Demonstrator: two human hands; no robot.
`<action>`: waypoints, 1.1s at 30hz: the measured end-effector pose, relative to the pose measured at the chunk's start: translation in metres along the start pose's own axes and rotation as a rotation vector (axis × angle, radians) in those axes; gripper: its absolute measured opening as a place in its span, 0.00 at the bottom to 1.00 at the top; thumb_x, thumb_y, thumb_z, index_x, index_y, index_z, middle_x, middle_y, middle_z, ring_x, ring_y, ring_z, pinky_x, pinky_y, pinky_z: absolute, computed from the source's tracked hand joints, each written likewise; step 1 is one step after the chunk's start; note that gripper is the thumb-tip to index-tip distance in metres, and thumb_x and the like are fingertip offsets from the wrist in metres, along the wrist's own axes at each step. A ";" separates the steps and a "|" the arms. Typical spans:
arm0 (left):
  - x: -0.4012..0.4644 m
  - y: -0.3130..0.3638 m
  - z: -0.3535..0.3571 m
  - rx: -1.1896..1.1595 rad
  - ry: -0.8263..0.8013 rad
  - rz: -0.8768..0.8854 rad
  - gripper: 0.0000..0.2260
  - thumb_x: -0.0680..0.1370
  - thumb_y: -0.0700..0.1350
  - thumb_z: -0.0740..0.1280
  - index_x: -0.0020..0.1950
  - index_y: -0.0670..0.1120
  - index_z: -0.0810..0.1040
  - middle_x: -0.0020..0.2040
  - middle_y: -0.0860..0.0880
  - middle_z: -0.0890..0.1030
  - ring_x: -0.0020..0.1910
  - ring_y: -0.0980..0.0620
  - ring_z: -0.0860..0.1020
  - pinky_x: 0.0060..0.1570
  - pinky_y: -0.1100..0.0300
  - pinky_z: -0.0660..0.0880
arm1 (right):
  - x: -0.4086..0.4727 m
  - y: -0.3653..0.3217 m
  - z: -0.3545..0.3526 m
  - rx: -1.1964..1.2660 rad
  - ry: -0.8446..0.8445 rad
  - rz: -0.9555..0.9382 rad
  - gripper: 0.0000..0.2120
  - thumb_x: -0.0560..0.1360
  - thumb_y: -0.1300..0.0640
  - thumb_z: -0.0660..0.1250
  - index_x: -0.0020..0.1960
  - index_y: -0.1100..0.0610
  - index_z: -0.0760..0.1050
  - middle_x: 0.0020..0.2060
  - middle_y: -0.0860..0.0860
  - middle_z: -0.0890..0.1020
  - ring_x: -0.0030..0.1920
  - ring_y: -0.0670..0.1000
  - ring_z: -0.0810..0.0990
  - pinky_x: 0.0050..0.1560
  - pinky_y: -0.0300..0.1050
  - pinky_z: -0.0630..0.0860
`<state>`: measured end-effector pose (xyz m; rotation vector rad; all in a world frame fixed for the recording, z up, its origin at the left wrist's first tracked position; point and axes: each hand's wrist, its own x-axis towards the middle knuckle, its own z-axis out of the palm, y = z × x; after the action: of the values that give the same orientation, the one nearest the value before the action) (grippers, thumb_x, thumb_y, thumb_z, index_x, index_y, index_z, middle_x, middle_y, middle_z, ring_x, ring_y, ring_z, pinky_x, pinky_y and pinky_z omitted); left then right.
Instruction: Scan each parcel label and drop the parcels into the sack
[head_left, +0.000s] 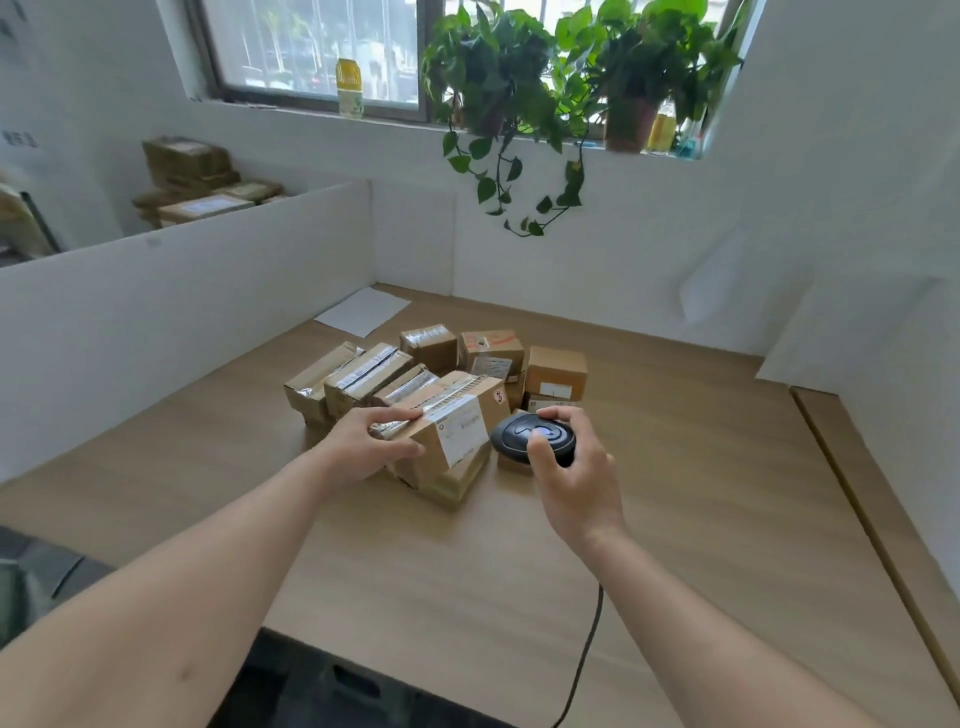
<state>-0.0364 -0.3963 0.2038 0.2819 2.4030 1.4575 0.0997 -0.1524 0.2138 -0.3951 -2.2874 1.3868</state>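
Several small cardboard parcels (555, 371) lie clustered in the middle of the wooden table (701, 467). My left hand (363, 441) grips the nearest parcel (457, 410) by its left end, its white label (465, 428) turned toward the right. My right hand (571, 467) holds a black oval scanner (519, 435) just right of that label, thumb on its top. A black cable (584, 660) runs from the scanner down over the table's front edge. No sack shows clearly.
White partition walls (182, 301) close the table on the left and back. A white sheet (363, 310) lies at the far left corner. More boxes (192, 182) are stacked behind the partition. Potted plants (498, 78) hang from the windowsill. Something dark (31, 577) sits low at left.
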 end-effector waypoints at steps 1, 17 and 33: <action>-0.006 -0.001 0.003 -0.020 0.011 -0.005 0.21 0.75 0.47 0.80 0.67 0.59 0.83 0.45 0.55 0.73 0.40 0.54 0.74 0.40 0.63 0.71 | -0.001 0.000 -0.002 0.017 -0.012 -0.005 0.16 0.74 0.41 0.63 0.60 0.41 0.78 0.46 0.37 0.85 0.48 0.38 0.82 0.48 0.48 0.81; -0.185 -0.107 -0.052 0.024 0.520 -0.215 0.33 0.59 0.70 0.77 0.64 0.67 0.82 0.66 0.49 0.77 0.59 0.48 0.80 0.60 0.52 0.82 | -0.105 -0.042 0.133 0.214 -0.527 -0.157 0.11 0.83 0.42 0.67 0.64 0.36 0.72 0.51 0.32 0.80 0.54 0.45 0.84 0.54 0.51 0.85; -0.385 -0.292 -0.207 0.006 0.656 -0.468 0.29 0.60 0.70 0.76 0.61 0.70 0.83 0.62 0.47 0.79 0.58 0.47 0.79 0.65 0.49 0.77 | -0.298 -0.131 0.329 0.197 -0.764 -0.123 0.09 0.83 0.46 0.69 0.60 0.35 0.73 0.51 0.37 0.84 0.50 0.39 0.84 0.51 0.44 0.83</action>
<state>0.2452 -0.8273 0.0975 -0.8295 2.6737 1.4576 0.1896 -0.5994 0.1332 0.4097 -2.6271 1.9007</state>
